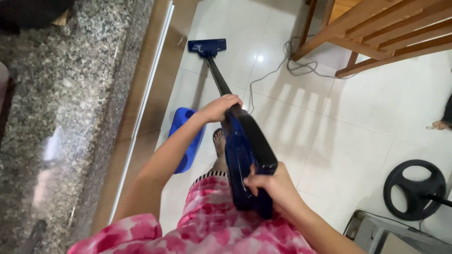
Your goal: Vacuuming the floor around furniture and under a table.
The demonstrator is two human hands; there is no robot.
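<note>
The left hand (220, 108) is closed around the top of the black tube (218, 77), and the right hand (275, 186) is gripping the rear handle of the blue stick vacuum (247, 155) in the middle of the frame. Its floor head (207, 46) lies flat on the white tiles (367, 136) at the upper middle. To do it well, I think the head should stay flat and away from the grey cord (273, 70). No packages, labels or signs are visible; only a blue dustpan-like thing (186, 141) is at left of centre.

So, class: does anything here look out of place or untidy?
A grey power cord lies in a loose tangle on the white tiled floor, beside the wooden furniture frame, ahead of the blue stick vacuum that both hands hold. Nothing looks spilled or damaged.
</note>
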